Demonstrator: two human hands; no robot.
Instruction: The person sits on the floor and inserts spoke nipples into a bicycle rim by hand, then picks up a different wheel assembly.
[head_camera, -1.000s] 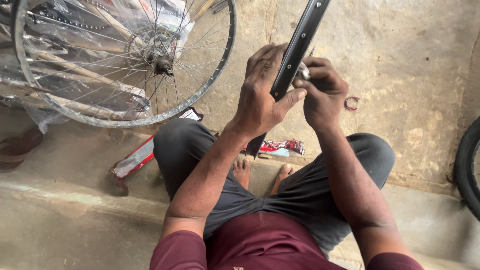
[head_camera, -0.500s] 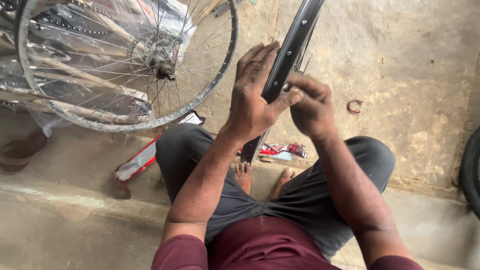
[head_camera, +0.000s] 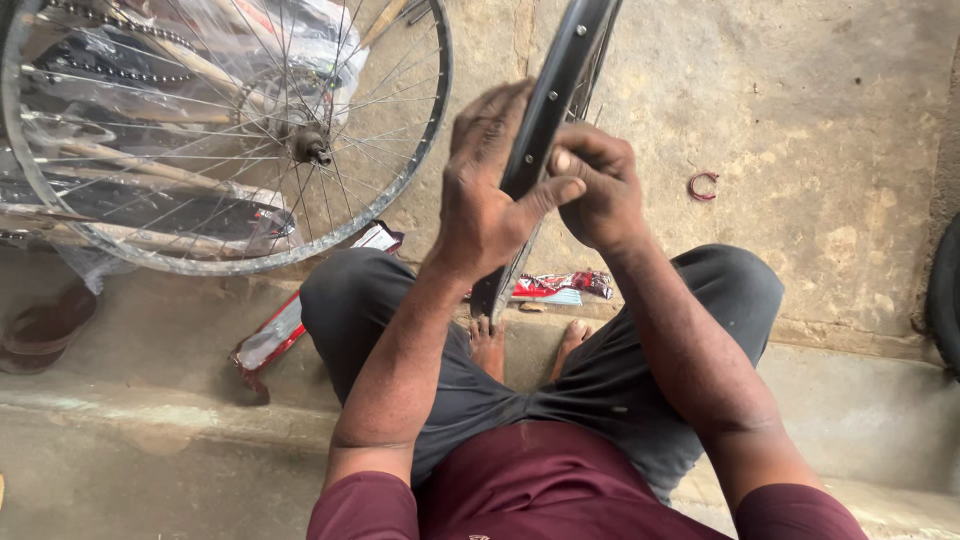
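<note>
A black bicycle wheel rim (head_camera: 563, 70) with thin spokes stands upright between my knees, running from the top of the view down to my bare feet. My left hand (head_camera: 487, 197) wraps around the rim from the left, thumb stretched across its inner face. My right hand (head_camera: 596, 185) is closed against the rim's right side, fingers curled at a spoke; whatever it pinches is hidden. I sit on a concrete step in dark grey trousers and a maroon shirt.
A second spoked wheel (head_camera: 225, 140) leans at the upper left over plastic-wrapped bicycle parts. Red wrappers (head_camera: 560, 286) lie by my feet, a red-and-white packet (head_camera: 270, 338) beside my left knee. A small red hook (head_camera: 703, 186) lies on the concrete. A tyre edge (head_camera: 944, 300) shows far right.
Both hands have slid down the rim slightly and closed tighter together. The small pale part seen at my right fingertips earlier is now hidden.
</note>
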